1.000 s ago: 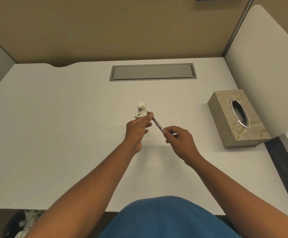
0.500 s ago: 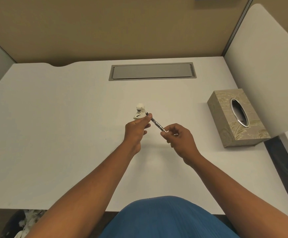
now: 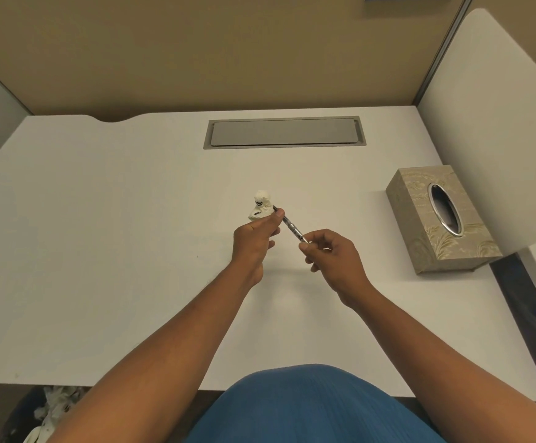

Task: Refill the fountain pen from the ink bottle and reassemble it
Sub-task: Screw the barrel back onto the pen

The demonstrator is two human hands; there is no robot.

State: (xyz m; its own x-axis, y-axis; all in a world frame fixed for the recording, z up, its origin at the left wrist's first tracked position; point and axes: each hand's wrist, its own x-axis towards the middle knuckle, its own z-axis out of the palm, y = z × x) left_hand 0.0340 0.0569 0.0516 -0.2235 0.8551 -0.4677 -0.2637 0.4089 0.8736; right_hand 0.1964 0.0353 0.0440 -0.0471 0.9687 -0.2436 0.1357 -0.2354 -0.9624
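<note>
Head view looks down on the fountain pen (image 3: 292, 227), held above the white desk (image 3: 116, 251) between both hands, its long axis slanting from far-left to near-right. Left hand (image 3: 255, 239) pinches the far end together with a crumpled, ink-stained tissue (image 3: 261, 207); right hand (image 3: 335, 259) pinches the near end with curled fingers — neither is nearer, both are already on it. No ink bottle shows. A tissue box (image 3: 440, 219) sits well apart to the right, a grey cable hatch (image 3: 284, 132) farther back, partition walls around.

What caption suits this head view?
Left hand holds ink-stained tissue and pen section; right hand pinches its other end.
</note>
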